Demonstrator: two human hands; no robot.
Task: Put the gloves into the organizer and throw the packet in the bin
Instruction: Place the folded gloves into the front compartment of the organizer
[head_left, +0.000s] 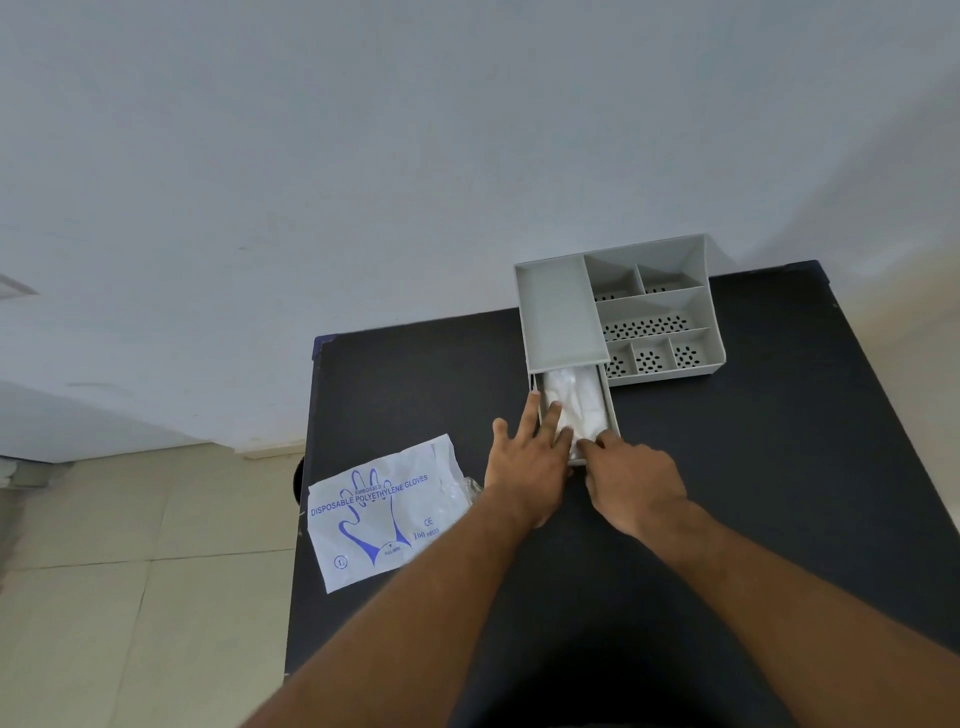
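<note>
A grey organizer (558, 312) stands at the far side of the black table (753, 441), its drawer (612, 410) pulled out toward me. A wad of clear plastic gloves (576, 397) lies inside the drawer. My left hand (527, 457) rests flat with fingers spread, its fingertips on the drawer's left rim and on the gloves. My right hand (631, 480) has its fingers bent at the drawer's front edge; whether they grip it I cannot tell. The white glove packet (382, 512) with blue print lies flat at the table's left edge.
The organizer's right half holds several open compartments (654, 317) with perforated floors. A pale wall rises behind the table. Beige floor tiles (145, 571) lie to the left below the table edge. No bin is in view.
</note>
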